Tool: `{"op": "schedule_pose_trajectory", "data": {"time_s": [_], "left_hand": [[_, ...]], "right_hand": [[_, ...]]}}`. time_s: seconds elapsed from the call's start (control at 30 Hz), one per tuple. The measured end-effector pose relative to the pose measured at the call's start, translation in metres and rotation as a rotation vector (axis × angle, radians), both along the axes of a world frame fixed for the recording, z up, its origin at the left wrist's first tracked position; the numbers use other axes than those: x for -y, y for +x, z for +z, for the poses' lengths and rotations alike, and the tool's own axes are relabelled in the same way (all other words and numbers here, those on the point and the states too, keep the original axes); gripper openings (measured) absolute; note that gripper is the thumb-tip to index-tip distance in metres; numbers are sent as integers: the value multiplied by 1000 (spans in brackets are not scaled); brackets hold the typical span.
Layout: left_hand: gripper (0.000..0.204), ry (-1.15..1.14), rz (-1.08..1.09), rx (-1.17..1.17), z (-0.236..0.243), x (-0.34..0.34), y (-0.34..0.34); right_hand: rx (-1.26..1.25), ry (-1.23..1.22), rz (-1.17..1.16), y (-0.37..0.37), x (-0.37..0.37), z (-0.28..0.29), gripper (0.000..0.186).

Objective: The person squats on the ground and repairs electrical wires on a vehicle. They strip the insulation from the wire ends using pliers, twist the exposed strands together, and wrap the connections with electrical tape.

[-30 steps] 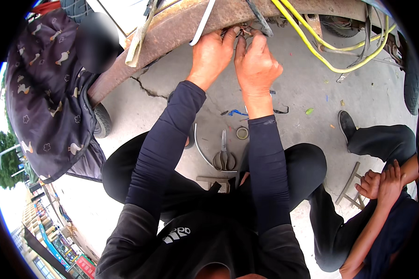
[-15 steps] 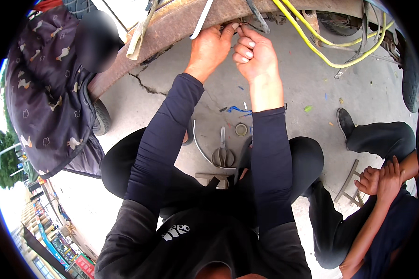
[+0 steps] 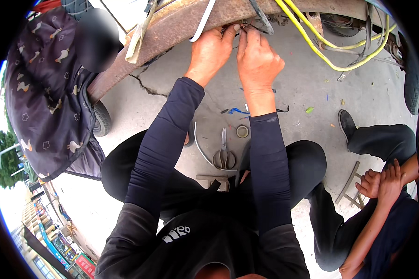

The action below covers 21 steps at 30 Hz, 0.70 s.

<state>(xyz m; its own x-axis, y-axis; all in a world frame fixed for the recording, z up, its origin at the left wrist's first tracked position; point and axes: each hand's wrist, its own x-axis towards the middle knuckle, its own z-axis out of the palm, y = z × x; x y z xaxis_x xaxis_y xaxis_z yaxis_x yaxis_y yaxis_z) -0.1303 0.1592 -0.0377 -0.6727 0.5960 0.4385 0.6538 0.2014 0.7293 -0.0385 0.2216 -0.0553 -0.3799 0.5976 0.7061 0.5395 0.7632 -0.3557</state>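
My left hand and my right hand are raised side by side under the lower edge of a rusty metal beam. Thumb and fingers of each are pinched together on thin wires, whose ends are mostly covered by my fingertips. A white tube hangs over the beam by my left hand, and a dark grey cable drops beside my right. On the ground between my knees lie scissors with their blades together, a roll of tape and blue scraps.
A thin grey tube curves beside the scissors. Yellow cables loop down at the upper right. On the right sits a person with hands together near a small wooden stool frame. A dark patterned cover hangs at left.
My right hand has turned over, so its back now shows, with its fingertips still beside my left hand's. My left hand has hardly moved.
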Motion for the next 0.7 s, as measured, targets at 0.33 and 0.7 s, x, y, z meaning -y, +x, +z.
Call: {"op": "schedule_pose_trajectory", "data": {"time_s": [0.33, 0.7], "left_hand": [[31, 0, 27, -26, 2, 2, -2], [31, 7, 5, -70, -4, 0, -2]], "right_hand": [[-510, -1309, 400, 12, 1, 10, 25], [-19, 27, -20, -3, -1, -1, 13]]}}
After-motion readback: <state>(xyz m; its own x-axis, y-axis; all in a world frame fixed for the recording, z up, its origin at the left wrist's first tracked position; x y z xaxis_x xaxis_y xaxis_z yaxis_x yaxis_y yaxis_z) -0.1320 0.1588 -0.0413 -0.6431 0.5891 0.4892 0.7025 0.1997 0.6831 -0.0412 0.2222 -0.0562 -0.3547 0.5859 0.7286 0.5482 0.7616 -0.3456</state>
